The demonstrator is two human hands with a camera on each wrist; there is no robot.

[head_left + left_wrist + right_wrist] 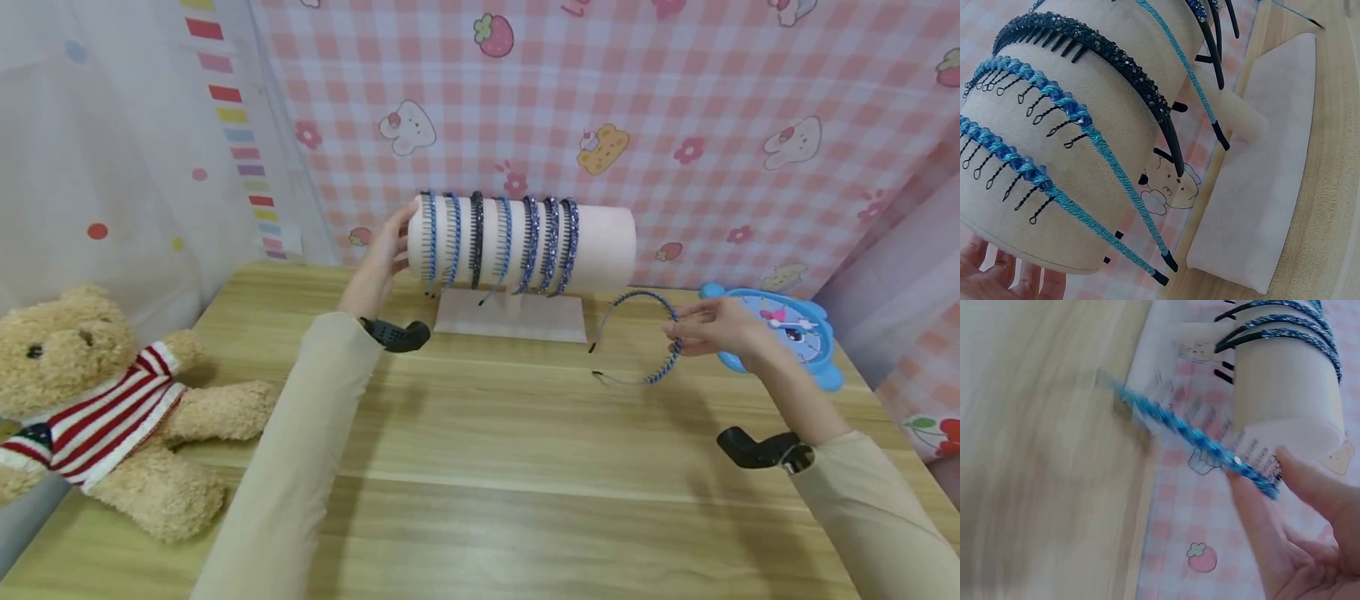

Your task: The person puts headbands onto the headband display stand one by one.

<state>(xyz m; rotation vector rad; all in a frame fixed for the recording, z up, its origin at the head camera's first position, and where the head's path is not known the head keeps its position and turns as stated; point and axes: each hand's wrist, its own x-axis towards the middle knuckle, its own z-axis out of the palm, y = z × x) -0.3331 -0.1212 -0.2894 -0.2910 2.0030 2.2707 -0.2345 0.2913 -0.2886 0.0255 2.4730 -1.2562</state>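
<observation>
A pale padded headband stand [609, 247], a horizontal roll on a flat base, stands at the back of the table. Several headbands [551, 242] hang side by side along it, in blue and black with beads and comb teeth. At the roll's left end, my left hand [382, 254] touches it with extended fingers [1000, 275]; their tips are hidden behind the end. My right hand [716, 327] pinches a blue braided headband [647, 296] between thumb and fingers, right of the stand and apart from it. Its two black tips [592, 347] point left. In the right wrist view this headband [1191, 434] is blurred.
A blue animal-shaped clock [813, 342] lies behind my right hand. A teddy bear [112, 417] in a striped shirt sits at the table's left edge. Pink checked cloth [525, 108] hangs close behind the stand. The wooden tabletop [510, 467] stretches out in front.
</observation>
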